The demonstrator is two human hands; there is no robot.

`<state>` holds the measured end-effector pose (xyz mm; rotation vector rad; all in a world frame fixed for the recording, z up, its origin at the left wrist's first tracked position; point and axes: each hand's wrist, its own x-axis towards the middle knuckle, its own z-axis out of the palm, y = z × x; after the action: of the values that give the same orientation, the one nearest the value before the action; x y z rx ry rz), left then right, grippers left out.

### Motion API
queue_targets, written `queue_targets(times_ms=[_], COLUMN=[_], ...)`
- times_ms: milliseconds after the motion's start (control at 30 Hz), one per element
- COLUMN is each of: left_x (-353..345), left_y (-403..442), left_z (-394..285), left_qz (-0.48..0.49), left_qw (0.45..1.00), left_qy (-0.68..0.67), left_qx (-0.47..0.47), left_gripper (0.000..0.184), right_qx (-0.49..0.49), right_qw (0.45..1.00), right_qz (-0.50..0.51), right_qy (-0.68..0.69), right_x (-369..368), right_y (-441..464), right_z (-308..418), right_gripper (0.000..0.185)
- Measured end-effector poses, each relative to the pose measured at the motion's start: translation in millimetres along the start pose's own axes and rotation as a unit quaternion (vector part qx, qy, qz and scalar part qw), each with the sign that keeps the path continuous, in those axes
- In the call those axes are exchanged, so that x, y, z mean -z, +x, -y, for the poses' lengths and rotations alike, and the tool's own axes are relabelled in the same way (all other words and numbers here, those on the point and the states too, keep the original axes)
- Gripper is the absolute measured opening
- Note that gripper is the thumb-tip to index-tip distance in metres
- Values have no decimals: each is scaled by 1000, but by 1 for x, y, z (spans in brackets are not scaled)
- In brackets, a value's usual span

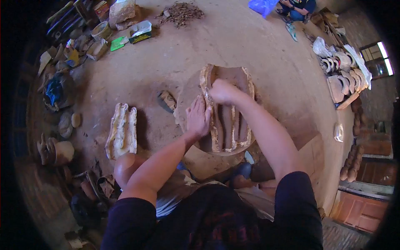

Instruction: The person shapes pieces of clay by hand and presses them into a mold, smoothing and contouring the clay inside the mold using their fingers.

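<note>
A long mould with pale, rough edges (216,135) and dark brown hollows lies on a round board (188,89) in front of me. My left hand (198,116) rests flat against the mould's left outer wall, its fingers stretched out and pointing away from me. Inside the upper part of the mould, my right hand (222,91) is curled into a fist and presses by the left wall; whatever its fingers may hold is hidden. To the left, a separate pale mould piece (122,131) lies on the floor.
A dark and tan object (167,101) lies left of the board. Crumbled clay (181,14) is heaped far ahead. Containers and a green lid (118,43) stand upper left. Curved clay pieces (348,81) are stacked at right. Another person (298,9) sits at the upper right.
</note>
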<state>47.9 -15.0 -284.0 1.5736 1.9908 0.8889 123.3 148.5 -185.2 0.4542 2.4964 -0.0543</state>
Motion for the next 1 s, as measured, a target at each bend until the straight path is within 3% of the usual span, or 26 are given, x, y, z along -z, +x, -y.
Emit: queue_targets(times_ms=[33, 133, 233, 267, 333, 467, 533, 567, 667, 700, 800, 900, 1000], left_x=[1, 0, 1, 2, -2, 1, 12, 15, 35, 30, 4, 10, 18], left_y=[0, 0, 2, 3, 7, 13, 22, 27, 32, 25, 24, 30, 41], left_z=[-1, 0, 2, 3, 9, 17, 22, 23, -3, -10, 4, 2, 2], left_qz=[-4, -12, -14, -14, -10, -26, 14, 36, 93, 20, 4, 16, 46], left_qw=[1000, 1000, 1000, 1000, 1000, 999, 998, 997, 994, 996, 1000, 999, 996], left_qy=[-3, -5, -7, -8, -5, -3, -29, -41, -32, -81, -13, -21, -23], left_qx=[1, -6, -13, -15, -18, -43, -48, -49, 56, 30, -25, -43, -67], left_gripper=[65, 64, 63, 62, 62, 59, 58, 58, 59, 68, 73, 77, 77], right_qx=[-138, -236, -230, -228, -251, -215, -178, -180, -237, -285, -356, -405, -352], right_qw=[961, 876, 860, 873, 865, 895, 920, 909, 784, 751, 673, 716, 811], right_qz=[-38, -112, -41, -92, -47, 29, 47, 31, -87, -157, -317, -303, -305], right_qy=[239, 406, 454, 422, 431, 391, 346, 374, 567, 574, 565, 481, 354], right_x=[-2, -29, -30, -59, -39, -54, -65, -67, -68, -76, -134, -149, -162], right_y=[-21, -51, -80, -76, -100, -130, -148, -160, -197, -208, -224, -223, -204], right_z=[16, 44, 75, 88, 111, 130, 137, 138, 107, 93, 34, 11, 12], right_gripper=[34, 40, 56, 68, 79, 79, 77, 67, 56, 54, 52, 61, 70])
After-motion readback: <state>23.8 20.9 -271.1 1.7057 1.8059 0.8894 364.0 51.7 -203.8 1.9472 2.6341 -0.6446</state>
